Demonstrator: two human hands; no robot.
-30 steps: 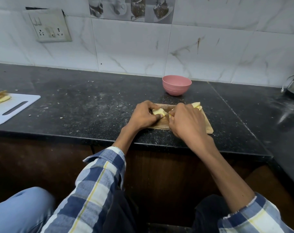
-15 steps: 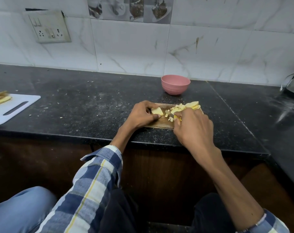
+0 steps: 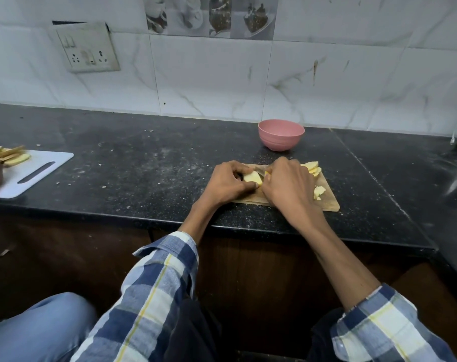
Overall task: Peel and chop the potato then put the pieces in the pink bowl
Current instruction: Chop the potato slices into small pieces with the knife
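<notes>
My right hand point(image 3: 287, 189) has come back left over the wooden board point(image 3: 329, 202), its grip curled on a knife point(image 3: 258, 170) whose blade shows between my hands. Half a second ago it sat further right, among loose bits. My left hand point(image 3: 228, 184) stays put, its grip pinching the potato chunk point(image 3: 253, 178). Cut pieces point(image 3: 318, 190) lie by my right hand, slices point(image 3: 312, 167) at the board's far edge. Beyond, the pink bowl point(image 3: 281, 134) stands on the counter point(image 3: 143, 173).
</notes>
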